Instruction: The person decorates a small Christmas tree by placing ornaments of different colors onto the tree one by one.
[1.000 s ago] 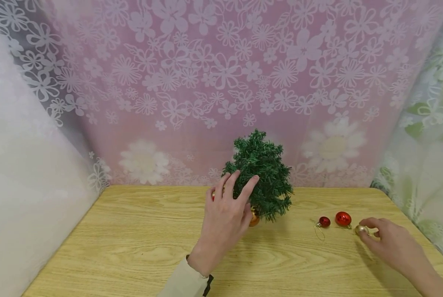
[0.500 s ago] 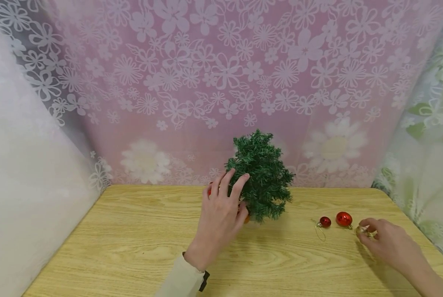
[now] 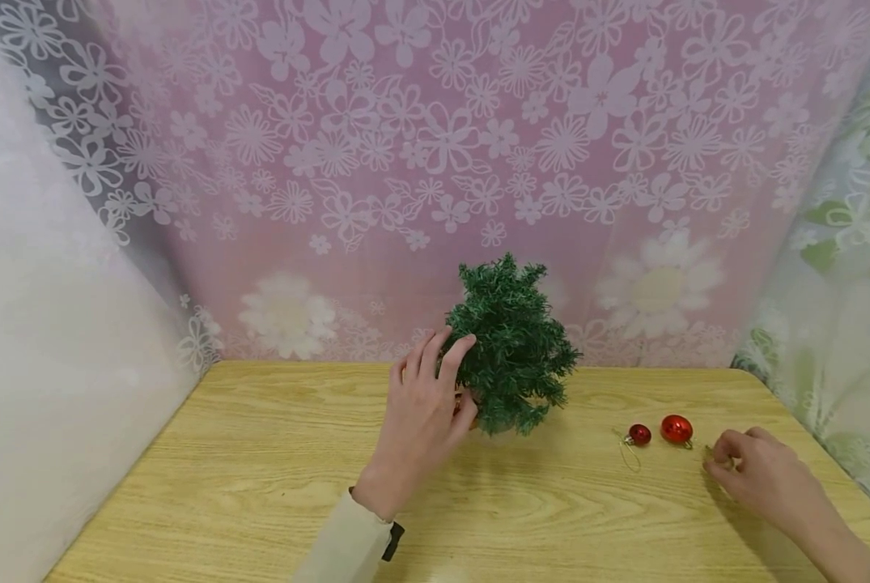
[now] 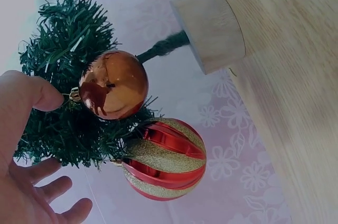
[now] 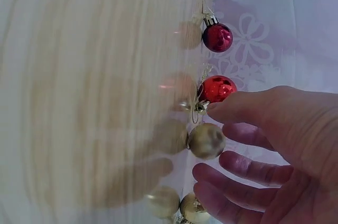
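A small artificial Christmas tree (image 3: 515, 348) stands mid-table on a round wooden base (image 4: 214, 28). My left hand (image 3: 416, 413) rests at its left side, fingers spread loosely against the branches, thumb lower down. In the left wrist view the thumb tip lies beside the cap of a copper Christmas ball (image 4: 113, 84). A red-and-gold striped ball (image 4: 166, 159) hangs next to it. At the right, my right hand (image 3: 773, 478) bends thumb and fingers around a gold ball (image 5: 207, 140), mostly hidden in the head view. Another gold ball (image 5: 194, 207) lies by the lower fingertips.
A bright red ball (image 3: 676, 429) and a smaller dark red ball (image 3: 639, 435) with a gold string lie between the tree and my right hand. Floral curtain (image 3: 376, 162) hangs behind the wooden table (image 3: 260, 453).
My left hand has shifted left, and the tree has turned, its copper ball going left with the hand. My right hand stays in place, its fingers now covering more of the gold ball.
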`<state>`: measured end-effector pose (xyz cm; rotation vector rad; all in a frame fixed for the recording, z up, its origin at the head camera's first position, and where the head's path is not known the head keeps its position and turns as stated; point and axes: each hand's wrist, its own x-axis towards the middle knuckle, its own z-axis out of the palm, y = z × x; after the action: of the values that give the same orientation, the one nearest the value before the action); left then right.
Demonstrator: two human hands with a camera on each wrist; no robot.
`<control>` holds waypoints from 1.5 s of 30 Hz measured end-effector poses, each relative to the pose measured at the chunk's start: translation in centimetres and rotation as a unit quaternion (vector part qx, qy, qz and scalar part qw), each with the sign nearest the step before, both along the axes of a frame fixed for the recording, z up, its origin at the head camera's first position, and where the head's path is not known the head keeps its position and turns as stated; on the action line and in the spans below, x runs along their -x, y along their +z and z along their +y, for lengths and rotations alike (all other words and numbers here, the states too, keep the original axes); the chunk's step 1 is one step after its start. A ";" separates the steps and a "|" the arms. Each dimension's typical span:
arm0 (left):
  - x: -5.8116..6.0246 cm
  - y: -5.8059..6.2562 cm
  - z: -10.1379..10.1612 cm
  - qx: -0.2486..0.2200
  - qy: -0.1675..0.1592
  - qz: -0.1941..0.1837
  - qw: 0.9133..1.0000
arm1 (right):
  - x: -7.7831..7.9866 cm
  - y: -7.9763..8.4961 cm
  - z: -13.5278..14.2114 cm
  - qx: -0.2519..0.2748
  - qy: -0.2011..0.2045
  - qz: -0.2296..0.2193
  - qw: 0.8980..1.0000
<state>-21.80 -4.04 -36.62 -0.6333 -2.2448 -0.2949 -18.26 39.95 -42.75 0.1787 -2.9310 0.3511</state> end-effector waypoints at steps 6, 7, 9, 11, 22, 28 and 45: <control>0.1 -0.2 -0.5 -0.018 -0.005 -0.009 1.000 | 0.0 -0.3 0.2 0.007 -0.011 -0.016 1.000; 0.1 -0.2 -0.6 -0.021 -0.006 -0.012 1.000 | 0.0 -0.3 0.3 0.009 -0.010 -0.018 1.000; 0.0 -0.2 -0.6 -0.028 -0.009 -0.017 0.999 | 0.2 -0.3 0.3 0.011 -0.011 -0.017 1.000; -0.1 -0.2 -0.7 -0.032 -0.013 -0.026 0.999 | 0.4 -0.2 0.4 0.013 -0.010 -0.015 1.000; 0.0 -0.3 -1.2 -0.009 -0.009 -0.026 1.000 | 1.0 -0.2 0.5 0.005 0.004 -0.023 1.000; 0.2 -0.3 -1.6 -0.012 -0.018 -0.040 0.999 | 0.7 -0.2 0.8 -0.006 0.012 0.006 1.000; 1.5 0.3 -3.7 0.000 -0.043 -0.087 0.995 | -1.5 2.3 -2.1 0.078 0.031 0.181 0.980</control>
<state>-23.31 -7.75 -36.31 -0.7293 -2.3867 -0.4058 -16.78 37.85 -40.42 0.2807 -2.5306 0.4983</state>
